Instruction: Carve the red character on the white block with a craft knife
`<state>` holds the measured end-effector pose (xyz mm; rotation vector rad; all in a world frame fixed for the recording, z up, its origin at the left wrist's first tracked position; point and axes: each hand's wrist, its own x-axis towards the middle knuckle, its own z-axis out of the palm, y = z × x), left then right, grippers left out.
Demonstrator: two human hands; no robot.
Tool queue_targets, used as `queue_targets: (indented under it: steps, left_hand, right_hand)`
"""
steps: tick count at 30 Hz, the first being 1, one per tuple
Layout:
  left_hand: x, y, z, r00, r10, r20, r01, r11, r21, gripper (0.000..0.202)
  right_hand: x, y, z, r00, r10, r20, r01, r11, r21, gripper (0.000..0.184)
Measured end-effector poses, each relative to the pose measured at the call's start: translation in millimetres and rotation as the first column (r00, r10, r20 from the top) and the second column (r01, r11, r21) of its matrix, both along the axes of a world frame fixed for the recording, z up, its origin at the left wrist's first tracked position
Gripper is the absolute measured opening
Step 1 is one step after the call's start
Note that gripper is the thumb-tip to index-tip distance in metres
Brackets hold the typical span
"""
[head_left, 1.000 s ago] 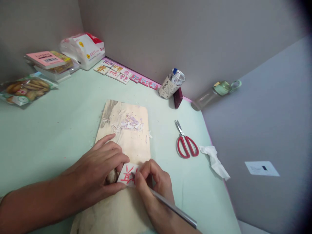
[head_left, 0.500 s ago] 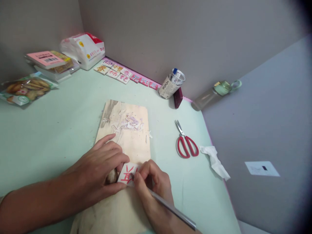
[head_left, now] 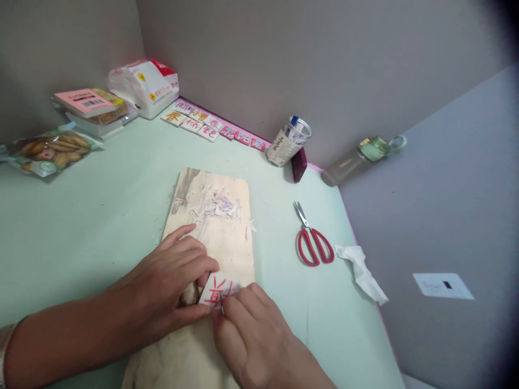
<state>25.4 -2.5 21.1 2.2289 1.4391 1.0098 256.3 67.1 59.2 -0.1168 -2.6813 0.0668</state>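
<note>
A small white tile [head_left: 214, 290] with red character strokes lies on the wooden board [head_left: 227, 243]. My left hand [head_left: 174, 286] grips it at the edge, thumb on the near side and forefinger on the far side. Beside the tile, partly under my left palm, shows a brown rounded patch or object I cannot make out. My right hand [head_left: 255, 329] is closed around a slim silver craft knife, its dark tip [head_left: 221, 302] touching the tile's face. Most of the knife is hidden beneath my fingers. Pale and purple shavings [head_left: 223, 205] lie scattered on the board's far part.
Red-handled scissors [head_left: 310, 243] and a crumpled tissue [head_left: 363, 275] lie to the right. Along the wall are lettered tiles [head_left: 194, 125], a can of tools [head_left: 287, 143], a dark red case [head_left: 299, 165] and a bottle [head_left: 359, 156]. Packets [head_left: 60, 148] and tissues [head_left: 146, 86] stand back left.
My right hand has rolled over, its back now upward, hiding the silver handle that showed before. The left hand still holds the tile. The whole view has shifted slightly.
</note>
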Motion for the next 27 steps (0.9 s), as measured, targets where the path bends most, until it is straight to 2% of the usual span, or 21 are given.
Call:
queue_targets:
  steps: [5,10,14,16,18,20,23,27]
  left_hand:
    - [-1,0,-3.0,1.0,-0.014,0.009,0.014,1.0,0.013,0.021]
    - [-1,2,-3.0,0.997,-0.058,-0.054,0.058,0.998,-0.005,0.041]
    - [1,2,-1.4,0.992,-0.078,-0.095,0.078,0.997,0.001,0.027]
    - [2,1,0.1,0.994,-0.069,-0.079,0.068,0.998,-0.018,0.026]
    - [1,0,1.9,0.999,-0.039,-0.033,0.037,0.998,-0.058,0.029]
    - [0,1,3.2,0.999,-0.039,0.017,0.04,0.994,-0.098,0.026]
    - [2,6,0.7,0.996,-0.081,0.041,0.084,0.991,-0.102,0.015]
    - [12,13,-10.9,0.999,-0.008,0.047,0.006,0.999,0.034,0.023]
  right_hand:
    - [4,-4,5.4,0.993,0.054,0.108,-0.061,0.996,0.064,0.043]
    - [4,-6,6.3,0.99,0.039,0.139,-0.049,0.996,0.074,0.042]
    - [3,-4,8.9,0.995,0.007,0.1,-0.015,0.997,0.078,0.04]
    - [2,-2,6.6,0.998,0.008,0.068,-0.011,0.999,0.049,0.04]
    - [3,1,1.3,1.0,0.007,0.009,-0.007,0.999,-0.044,0.039]
    - [3,5,-4.5,0.998,-0.033,-0.057,0.021,0.98,-0.2,0.034]
    - [3,11,-7.8,0.99,-0.113,-0.086,0.063,0.893,-0.445,0.029]
    - [4,16,-1.1,0.987,-0.157,-0.024,0.105,0.758,-0.644,0.028]
